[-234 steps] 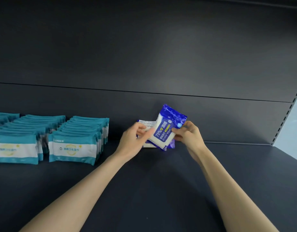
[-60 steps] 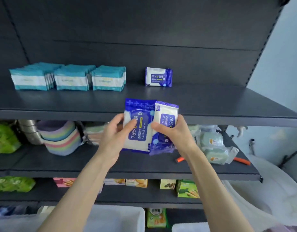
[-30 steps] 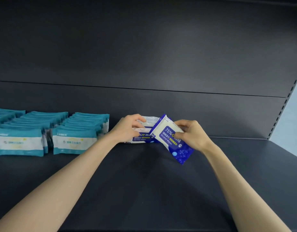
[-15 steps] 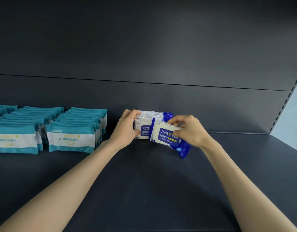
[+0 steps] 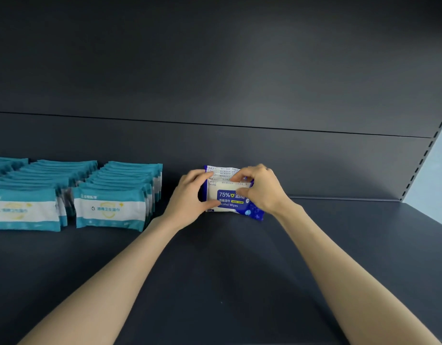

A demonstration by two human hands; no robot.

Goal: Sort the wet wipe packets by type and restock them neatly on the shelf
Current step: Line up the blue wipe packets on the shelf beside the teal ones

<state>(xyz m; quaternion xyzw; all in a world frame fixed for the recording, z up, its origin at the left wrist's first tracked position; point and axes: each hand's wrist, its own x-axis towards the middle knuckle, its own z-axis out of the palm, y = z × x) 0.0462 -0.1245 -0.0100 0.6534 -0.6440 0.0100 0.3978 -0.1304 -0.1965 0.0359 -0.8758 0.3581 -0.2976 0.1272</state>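
Gripping from both ends: left hand point(image 5: 190, 199) curls thumb and fingers round the left end of the blue packets point(image 5: 227, 201). Right hand point(image 5: 261, 190) pinches over their top edge and covers the right end. Both hands are closed on the bundle and hold nothing else. The bundle stands on edge on the shelf point(image 5: 227, 282), close to the back panel point(image 5: 215, 70); contact with the panel cannot be told. At least two top edges show, but the hands hide the full count.

Risks, as judged:
- The front packet sits skewed, its lower right corner poking out below the right hand. Letting go now would likely leave it crooked.
- These are soft film packs with nothing in front to lean on, so they may slump forward or fan apart.
- Hard squeezing from the ends could buckle them.

Around: teal packets point(image 5: 110, 195) stand in tidy rows left of the blue packets, with a gap between. The left hand fills most of that gap, so drawing it out carelessly could clip the nearest teal row. A slotted upright point(image 5: 419, 168) stands right of the blue packets, well apart.
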